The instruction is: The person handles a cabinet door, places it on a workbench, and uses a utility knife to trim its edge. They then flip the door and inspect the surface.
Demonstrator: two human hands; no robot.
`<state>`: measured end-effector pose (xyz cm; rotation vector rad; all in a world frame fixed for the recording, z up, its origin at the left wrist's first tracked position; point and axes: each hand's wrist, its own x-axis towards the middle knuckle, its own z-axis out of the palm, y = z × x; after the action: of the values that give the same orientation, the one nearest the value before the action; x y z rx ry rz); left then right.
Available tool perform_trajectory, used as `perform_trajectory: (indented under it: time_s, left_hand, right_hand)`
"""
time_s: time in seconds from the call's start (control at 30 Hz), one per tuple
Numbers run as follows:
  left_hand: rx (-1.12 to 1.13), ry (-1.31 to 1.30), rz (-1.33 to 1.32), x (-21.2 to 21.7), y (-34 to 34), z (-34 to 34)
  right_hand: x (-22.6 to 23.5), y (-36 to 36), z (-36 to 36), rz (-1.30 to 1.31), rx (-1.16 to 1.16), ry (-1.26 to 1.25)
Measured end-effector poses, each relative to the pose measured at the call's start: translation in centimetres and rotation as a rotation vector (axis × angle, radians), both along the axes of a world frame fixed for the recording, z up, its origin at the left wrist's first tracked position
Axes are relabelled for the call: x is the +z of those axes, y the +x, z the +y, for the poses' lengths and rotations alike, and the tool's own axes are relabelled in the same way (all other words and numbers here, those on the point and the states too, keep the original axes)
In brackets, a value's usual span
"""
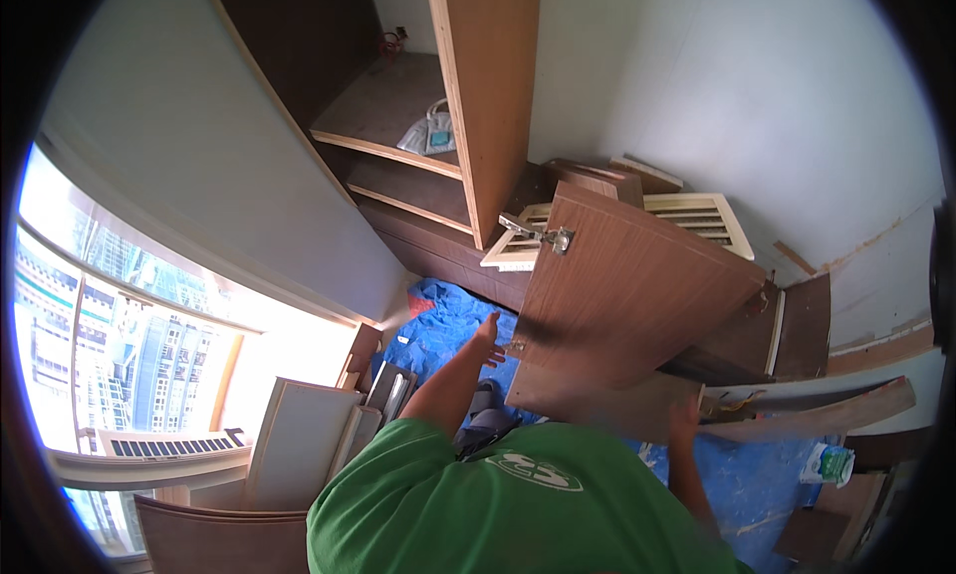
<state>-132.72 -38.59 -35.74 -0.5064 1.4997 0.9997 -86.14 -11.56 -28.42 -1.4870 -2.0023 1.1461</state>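
Note:
I hold a brown wooden cabinet door (637,305) tilted in front of me, with a metal hinge (543,235) at its upper left corner. My left hand (488,340) rests against its left edge near a lower hinge, fingers stretched along the wood. My right hand (685,415) grips the door's bottom edge and looks blurred. The door is beside the upright side panel (488,96) of an open wardrobe frame. My green shirt fills the lower part of the view.
A bag (430,134) lies on the wardrobe shelf. A white louvred panel (697,221) leans behind the door. A blue tarp (438,325) covers the floor. White boards (299,435) stand by the bright window. A curved wooden strip (817,415) and a packet (827,462) lie right.

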Motion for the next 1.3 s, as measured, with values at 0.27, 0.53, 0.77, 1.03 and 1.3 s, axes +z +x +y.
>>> perform_trajectory:
  time_s: [0.27, 0.53, 0.77, 1.03, 1.3]
  left_hand:
    - [-0.068, 0.149, 0.172, 0.6, 1.7, -3.1]
    - [-0.526, 0.184, 0.620, 9.2, 5.0, 0.0]
    - [-0.760, 0.705, 1.014, 26.6, 8.6, 1.9]
    - [-0.303, 1.677, 1.721, 57.0, 8.9, -3.0]
    - [-0.678, 1.915, 1.601, 62.4, 8.6, -8.1]
  right_hand:
    - [-9.8, 6.9, -6.3, -0.497, 0.366, -0.581]
    - [-7.7, -0.5, -2.9, -0.462, 0.380, -0.604]
    - [-7.1, -3.9, -1.5, -0.436, 0.444, -0.581]
    - [-6.8, -5.4, -2.1, -0.478, 0.553, -0.548]
    - [-5.9, -5.4, -2.9, -0.522, 0.566, -0.523]
